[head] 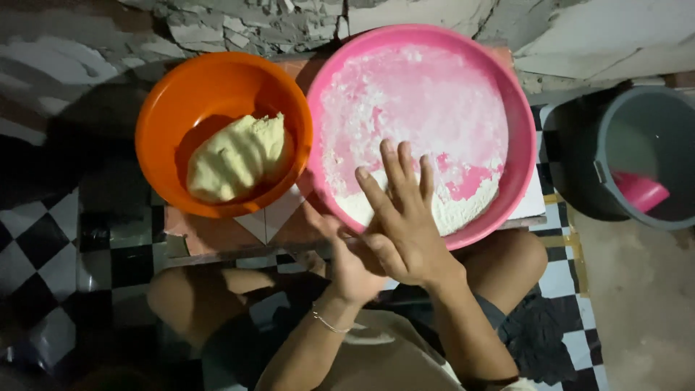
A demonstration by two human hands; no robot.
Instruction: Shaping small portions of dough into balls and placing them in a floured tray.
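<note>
right hand (pixel 405 221) open, fingers spread, laid over the left hand (pixel 352 264), whose grip i cannot tell, above the pink basin (pixel 517 116) of flour (pixel 449 210); at ten o'clock, dough (pixel 235 156) in orange bowl (pixel 166 108)

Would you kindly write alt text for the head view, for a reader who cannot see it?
A person's right hand lies flat over the left hand, palms pressed together above the near rim of a pink basin dusted with white flour. Beside it, an orange bowl holds a lump of pale dough; a grey bucket stands at right.
</note>
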